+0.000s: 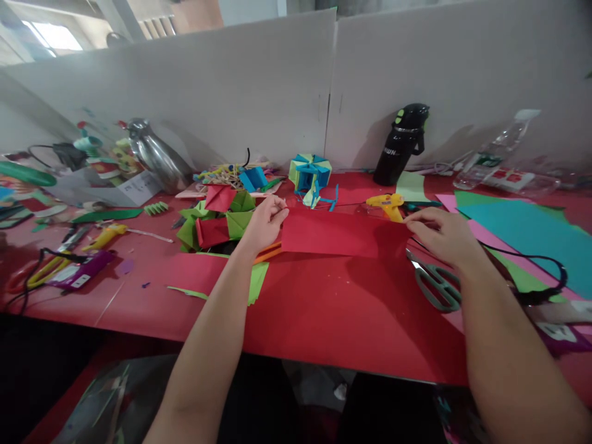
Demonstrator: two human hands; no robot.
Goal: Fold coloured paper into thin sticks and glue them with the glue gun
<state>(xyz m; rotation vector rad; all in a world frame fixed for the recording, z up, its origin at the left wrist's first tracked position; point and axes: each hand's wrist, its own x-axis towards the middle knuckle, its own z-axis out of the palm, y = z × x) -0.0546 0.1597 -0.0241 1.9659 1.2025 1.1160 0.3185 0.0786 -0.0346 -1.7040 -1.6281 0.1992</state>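
Note:
A long strip of red paper (342, 233) stretches between my two hands above the red tabletop. My left hand (267, 223) pinches its left end near the upper corner, and my right hand (437, 231) grips the upper right corner between thumb and fingers. Just left of my left hand lies a cluster of folded green and red paper pieces (215, 222). Grey-handled scissors (437, 287) rest below my right hand. Behind the strip's right end sits a yellow glue gun (387, 203).
A blue and pale-green paper model (309, 174) stands at the back. Behind are a black bottle (401, 145), a steel jug (157, 157) and a clear plastic bottle (497, 151). Coloured sheets (531, 231) lie on the right. A second yellow glue gun (105, 237) is at left.

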